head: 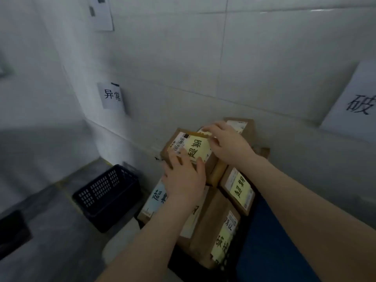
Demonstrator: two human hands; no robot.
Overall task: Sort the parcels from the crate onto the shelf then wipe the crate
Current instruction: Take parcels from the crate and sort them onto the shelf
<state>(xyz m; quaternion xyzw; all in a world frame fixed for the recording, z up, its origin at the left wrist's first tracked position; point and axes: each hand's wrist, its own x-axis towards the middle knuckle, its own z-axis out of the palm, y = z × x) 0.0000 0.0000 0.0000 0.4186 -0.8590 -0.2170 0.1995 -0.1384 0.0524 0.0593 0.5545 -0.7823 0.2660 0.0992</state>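
Observation:
A brown cardboard parcel (pixel 193 146) with a yellow handwritten label and a barcode sticker sits on top of a pile of parcels. My left hand (pixel 184 176) grips its near edge, and my right hand (pixel 227 143) holds its far right side. Below it lie several more brown parcels: one with a yellow label (pixel 239 188) at the right, one with a pale blue label (pixel 156 198) at the left, and one with a yellow label (pixel 222 243) nearest me. They rest in a dark container whose rim (pixel 183 259) shows at the bottom.
An empty dark blue perforated crate (pixel 107 195) stands on the grey floor at the left, by the tiled wall. Paper signs hang on the wall at the left (pixel 112 96) and right (pixel 358 102). A blue surface (pixel 262 241) lies to the right of the pile.

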